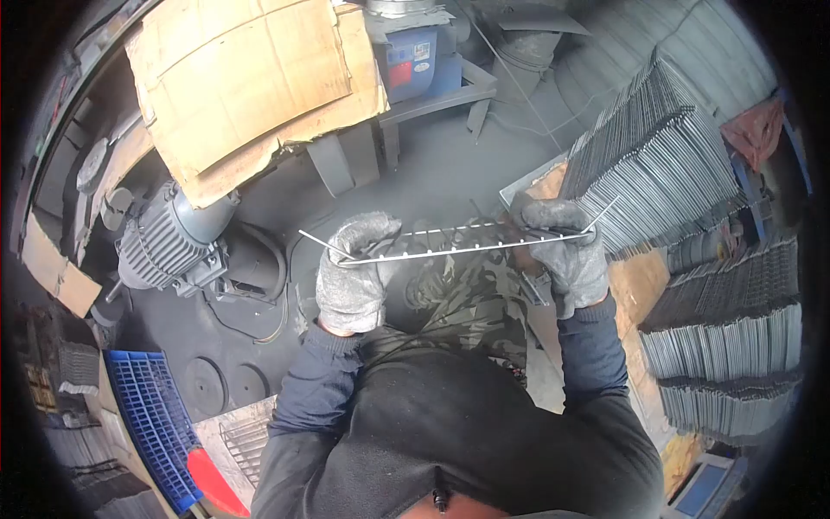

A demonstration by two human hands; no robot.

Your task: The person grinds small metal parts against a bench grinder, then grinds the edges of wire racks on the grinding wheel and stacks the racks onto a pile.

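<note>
A narrow metal wire rack (462, 249) with short cross-bars and bent-up ends spans the space in front of my body. My left hand (353, 272), in a grey work glove, is closed around its left end. My right hand (566, 259), gloved the same way, grips the right end. The fingers curl over the rack, and part of its far rail is hidden behind the gloves. Just beyond my right hand stands a tall stack of similar metal racks (657, 164).
A second stack of racks (726, 346) sits lower right. At left is a ribbed electric motor (169, 238), with cardboard (242, 78) above it. A blue plastic crate (151, 415) and round discs (206, 385) lie lower left. A blue bin (411, 65) rests on a metal stand at the back.
</note>
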